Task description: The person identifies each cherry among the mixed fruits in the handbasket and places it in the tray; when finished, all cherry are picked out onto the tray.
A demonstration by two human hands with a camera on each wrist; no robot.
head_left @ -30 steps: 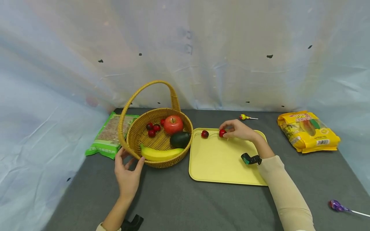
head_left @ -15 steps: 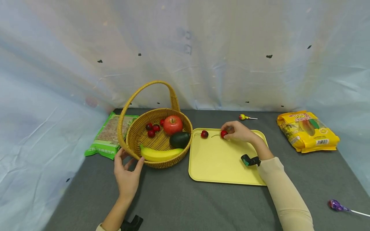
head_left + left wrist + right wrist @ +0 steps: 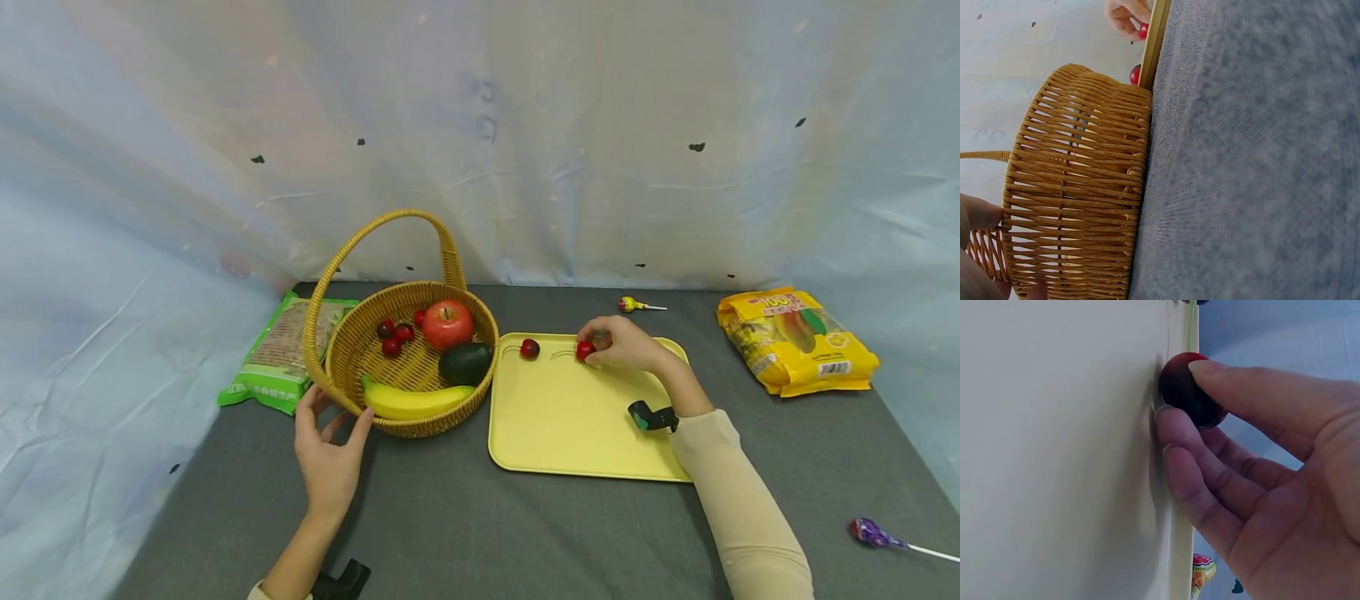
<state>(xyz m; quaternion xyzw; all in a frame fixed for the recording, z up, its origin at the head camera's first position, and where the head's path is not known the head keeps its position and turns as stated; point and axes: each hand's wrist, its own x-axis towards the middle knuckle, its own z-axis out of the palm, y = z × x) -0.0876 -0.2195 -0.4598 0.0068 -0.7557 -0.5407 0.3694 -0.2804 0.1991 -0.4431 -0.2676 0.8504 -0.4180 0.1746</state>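
My right hand [image 3: 621, 343] pinches a red cherry [image 3: 1188, 390] between thumb and fingers, at the back of the yellow tray [image 3: 555, 425]. The cherry's green stem points left. A second, darker cherry [image 3: 529, 349] lies on the tray to the left. My left hand [image 3: 330, 454] holds the near left rim of the wicker basket [image 3: 420, 428], thumb on the rim beside the handle's foot; some fingers are hidden behind the weave. Inside the basket are a banana [image 3: 416, 402], an avocado [image 3: 466, 363], a red apple [image 3: 447, 325] and several cherries [image 3: 392, 347].
A green bag of grain-like food [image 3: 279, 358] lies left of the basket, partly behind it. At the right is a yellow snack bag [image 3: 798, 342]. A yellow lollipop [image 3: 636, 305] lies behind the tray, a purple lollipop [image 3: 873, 533] at the near right. A pale curtain [image 3: 525, 167] hangs behind.
My right hand has shifted slightly to the right, and the cherry in its fingers has moved with it, away from the other cherry. My left hand stays on the basket rim.
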